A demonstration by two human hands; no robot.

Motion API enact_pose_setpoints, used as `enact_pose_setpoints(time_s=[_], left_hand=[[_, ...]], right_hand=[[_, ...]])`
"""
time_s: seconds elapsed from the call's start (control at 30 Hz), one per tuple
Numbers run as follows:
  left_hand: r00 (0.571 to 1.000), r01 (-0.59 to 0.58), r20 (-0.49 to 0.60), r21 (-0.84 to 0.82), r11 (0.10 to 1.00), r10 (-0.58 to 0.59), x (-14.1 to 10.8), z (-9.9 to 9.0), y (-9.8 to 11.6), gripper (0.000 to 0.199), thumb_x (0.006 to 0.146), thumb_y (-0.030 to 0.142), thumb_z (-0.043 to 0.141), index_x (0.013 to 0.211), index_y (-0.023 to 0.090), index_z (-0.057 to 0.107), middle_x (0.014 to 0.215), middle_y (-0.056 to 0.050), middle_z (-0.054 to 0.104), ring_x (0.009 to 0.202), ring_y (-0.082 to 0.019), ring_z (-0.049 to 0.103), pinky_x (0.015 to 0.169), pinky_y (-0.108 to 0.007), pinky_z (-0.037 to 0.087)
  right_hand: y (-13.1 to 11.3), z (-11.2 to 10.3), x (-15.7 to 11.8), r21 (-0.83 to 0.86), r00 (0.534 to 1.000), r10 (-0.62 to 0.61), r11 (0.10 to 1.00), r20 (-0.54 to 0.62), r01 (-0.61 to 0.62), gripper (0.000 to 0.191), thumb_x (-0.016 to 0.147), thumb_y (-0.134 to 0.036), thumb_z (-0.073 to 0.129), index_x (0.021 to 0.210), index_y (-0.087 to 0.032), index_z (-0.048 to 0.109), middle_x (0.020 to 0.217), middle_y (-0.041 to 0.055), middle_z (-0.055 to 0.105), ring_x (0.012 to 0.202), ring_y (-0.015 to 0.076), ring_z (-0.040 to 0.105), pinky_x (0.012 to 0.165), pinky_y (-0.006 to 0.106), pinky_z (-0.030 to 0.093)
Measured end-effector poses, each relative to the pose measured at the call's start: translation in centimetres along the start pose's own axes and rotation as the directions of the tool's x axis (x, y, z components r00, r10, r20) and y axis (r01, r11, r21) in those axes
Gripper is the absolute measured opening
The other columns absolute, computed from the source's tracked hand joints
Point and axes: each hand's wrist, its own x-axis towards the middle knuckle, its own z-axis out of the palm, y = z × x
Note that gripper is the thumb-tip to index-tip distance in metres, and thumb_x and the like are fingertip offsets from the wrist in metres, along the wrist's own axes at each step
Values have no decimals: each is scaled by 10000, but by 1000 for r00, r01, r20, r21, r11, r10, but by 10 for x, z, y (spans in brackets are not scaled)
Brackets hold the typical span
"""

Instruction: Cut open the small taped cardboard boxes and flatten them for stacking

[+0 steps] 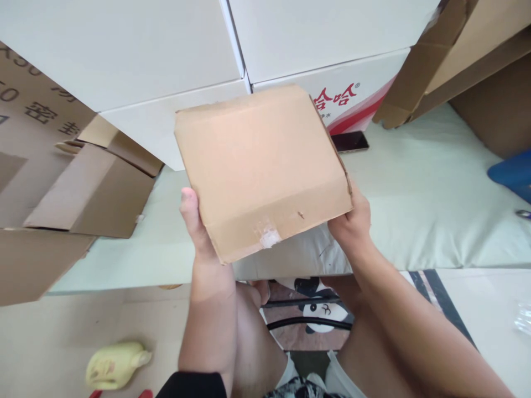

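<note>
Between my two hands is a brown cardboard box (261, 155), held up and tilted over the pale green padded surface. A torn bit of tape marks its near side. My left hand (194, 221) grips the lower left edge, thumb up along the side, with the other fingers hidden beneath. On the lower right corner, my right hand (352, 218) is closed, its fingers mostly behind the cardboard. Just past the box's right edge lies a dark phone (352, 141).
White cartons (166, 50) stack up behind, one with red lettering. Open cardboard boxes stand at left (112, 188) and right (440, 66). A blue object (512, 172) sits at the right edge. On the floor lies a yellow bottle (116, 365); a panda-print mat (290, 331) is between my legs.
</note>
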Motion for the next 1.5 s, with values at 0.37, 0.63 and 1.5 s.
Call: enact_pose_setpoints(time_s=[0.37,0.63,1.5], left_hand=[[994,103,-49,108,989,-98,0,1,3,576,885,700,568,1303,318,674,1291,-59,728,1460,-340,495,1084,-449,546],[994,104,-29,45,994,-103,1,-1,1,598,907,677,566,1354,286,636,1323,-66,717,1441,-339,514,1128,-454,505],[998,63,-27,24,998,-62,8,-3,-10,546,960,640,522,1187,184,716,1409,-89,677,1482,-324,462,1182,-410,444]], right_hand=[[3,1,-1,3,998,54,999,-43,-54,446,865,-219,530,1296,-250,641,1298,77,746,1180,287,723,958,469,609],[2,0,-1,26,998,56,998,-22,-56,442,860,-217,529,1289,-240,636,1334,89,730,1227,299,703,995,482,588],[14,5,-1,3,996,81,997,27,-81,326,885,-289,534,1177,-251,675,1115,76,776,1006,285,737,846,451,603]])
